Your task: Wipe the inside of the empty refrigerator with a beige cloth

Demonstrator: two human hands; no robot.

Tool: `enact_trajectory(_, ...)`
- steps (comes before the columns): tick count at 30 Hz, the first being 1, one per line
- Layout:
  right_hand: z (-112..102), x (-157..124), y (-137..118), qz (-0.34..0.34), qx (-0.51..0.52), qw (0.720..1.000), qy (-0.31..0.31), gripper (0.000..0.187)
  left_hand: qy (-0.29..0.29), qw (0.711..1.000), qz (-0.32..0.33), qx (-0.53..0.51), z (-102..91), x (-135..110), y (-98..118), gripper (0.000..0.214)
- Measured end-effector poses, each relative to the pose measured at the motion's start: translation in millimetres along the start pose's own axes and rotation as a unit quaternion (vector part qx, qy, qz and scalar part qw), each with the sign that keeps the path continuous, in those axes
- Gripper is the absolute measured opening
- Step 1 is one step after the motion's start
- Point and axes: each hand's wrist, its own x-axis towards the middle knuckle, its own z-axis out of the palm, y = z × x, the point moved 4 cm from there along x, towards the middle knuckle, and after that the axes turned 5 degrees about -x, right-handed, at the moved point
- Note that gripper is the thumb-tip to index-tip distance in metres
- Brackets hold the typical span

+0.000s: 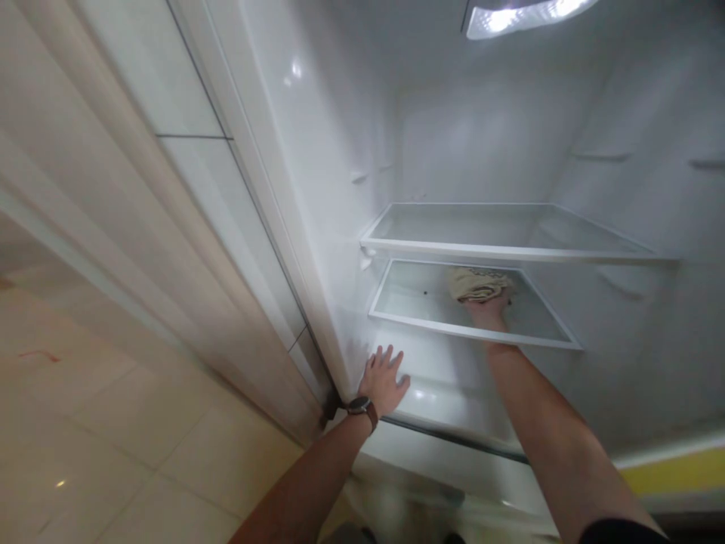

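I look into an open white fridge. My right hand (488,310) reaches onto the lower glass shelf (416,321) and presses a crumpled beige cloth (474,283) against the glass; the fingers are on the cloth and partly hidden by it. My left hand (384,378), with a dark watch on a brown strap at the wrist, lies flat with fingers spread against the fridge's left inner wall, just below the lower shelf. A small dark speck sits on the glass to the left of the cloth.
An upper glass shelf (498,249) with a white rim spans the fridge above my right hand. A light (526,15) glows in the ceiling. White panels (186,181) stand to the left, over a pale tiled floor (113,438). A drawer lid (453,412) lies below.
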Motion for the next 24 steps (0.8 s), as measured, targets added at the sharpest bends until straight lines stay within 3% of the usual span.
enact_trajectory(3, -3, -9, -37, -0.032, -0.008, 0.998, 0.056, 0.048, 0.001, 1.000, -0.001, 0.003, 1.8, 1, -1, 0.067)
enact_trajectory(5, -2, -16, -32, -0.035, -0.014, 0.996, 0.087, 0.049, -0.002, 1.000, -0.003, 0.005, 1.9, 1, 0, 0.067)
enact_trajectory(7, 1, -26, -7, -0.027, -0.020, 0.993, 0.110, 0.052, -0.004, 1.000, -0.004, 0.008, 1.0, 1, 0, 0.067)
enact_trajectory(12, 12, -74, 84, 0.023, -0.041, 0.990, 0.133, 0.048, -0.010, 1.000, -0.007, 0.016, -1.2, 1, 1, 0.066)
enact_trajectory(15, 15, -107, 107, 0.056, -0.053, 0.986, 0.147, 0.032, -0.012, 1.000, -0.010, 0.019, -0.7, 2, 1, 0.065)
enact_trajectory(17, 16, -124, 98, 0.053, -0.058, 0.984, 0.158, 0.027, -0.010, 1.000, -0.011, 0.018, -0.2, 3, 1, 0.065)
enact_trajectory(21, 15, -156, 48, 0.009, -0.070, 0.982, 0.177, 0.034, -0.009, 1.000, -0.006, 0.013, 0.3, 4, 1, 0.066)
enact_trajectory(24, 5, -196, 23, -0.010, -0.100, 0.975, 0.197, 0.034, -0.004, 1.000, -0.002, 0.013, -0.2, 4, 1, 0.066)
